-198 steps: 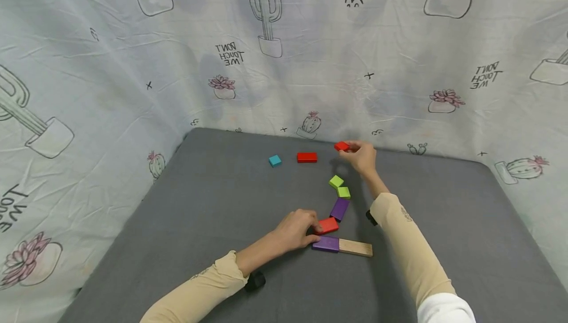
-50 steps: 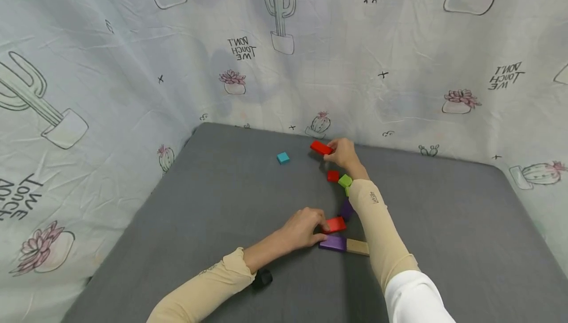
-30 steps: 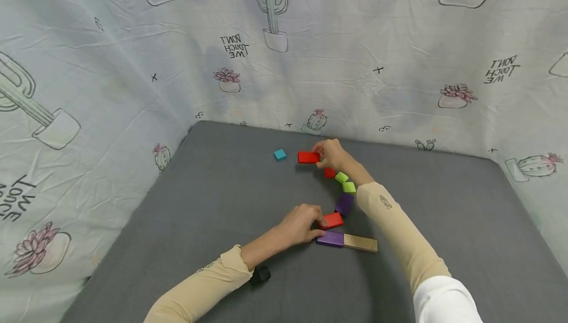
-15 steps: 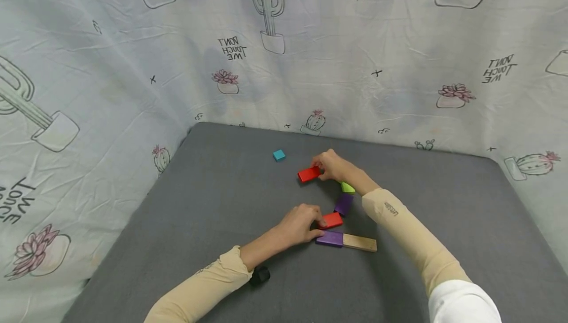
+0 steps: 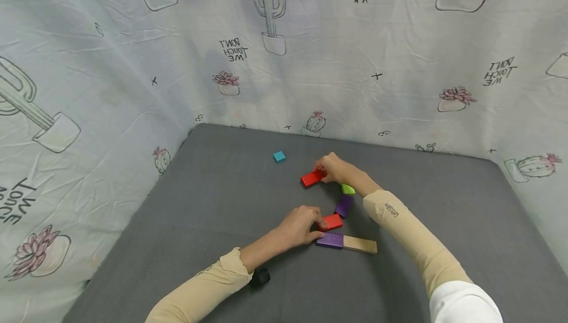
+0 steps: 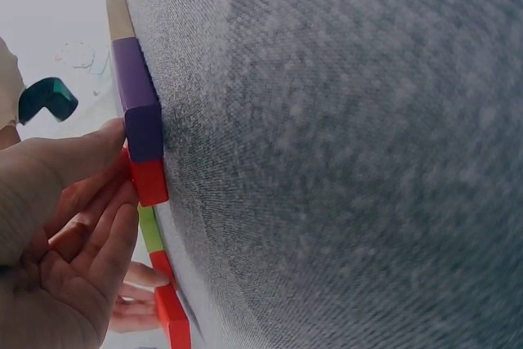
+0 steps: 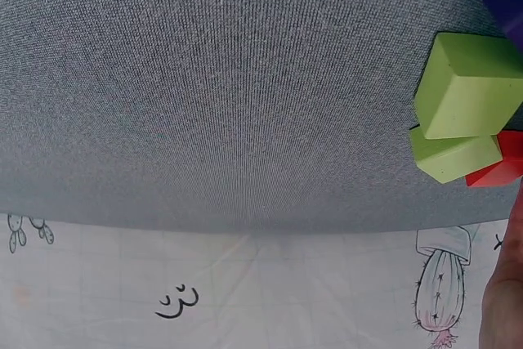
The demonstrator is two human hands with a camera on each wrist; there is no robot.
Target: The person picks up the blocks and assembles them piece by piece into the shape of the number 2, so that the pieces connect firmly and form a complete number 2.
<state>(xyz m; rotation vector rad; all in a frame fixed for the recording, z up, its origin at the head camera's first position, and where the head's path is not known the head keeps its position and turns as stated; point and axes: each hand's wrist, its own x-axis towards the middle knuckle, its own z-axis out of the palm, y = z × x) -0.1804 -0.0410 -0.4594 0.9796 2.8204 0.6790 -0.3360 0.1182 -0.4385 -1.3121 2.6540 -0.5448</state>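
My right hand (image 5: 336, 167) pinches the right end of a long red block (image 5: 311, 178), which lies at or just above the table left of the curve of blocks. My left hand (image 5: 298, 225) rests at the near end of that curve, its thumb touching a purple block (image 5: 330, 240) and its fingers at another red block (image 5: 333, 221). A plain wooden block (image 5: 360, 244) adjoins the purple one. Farther along are a second purple block (image 5: 343, 205) and two green blocks (image 7: 470, 87). A small red block (image 7: 500, 167) beyond them is partly hidden by my right hand.
A small blue block (image 5: 279, 157) lies alone near the back of the grey table (image 5: 213, 190). A white cloth (image 5: 328, 56) with cactus drawings hangs behind and to the left.
My right hand set down a small red block beyond the green ones, took hold of the long red block at the back and brought it nearer. The left hand stays in place.
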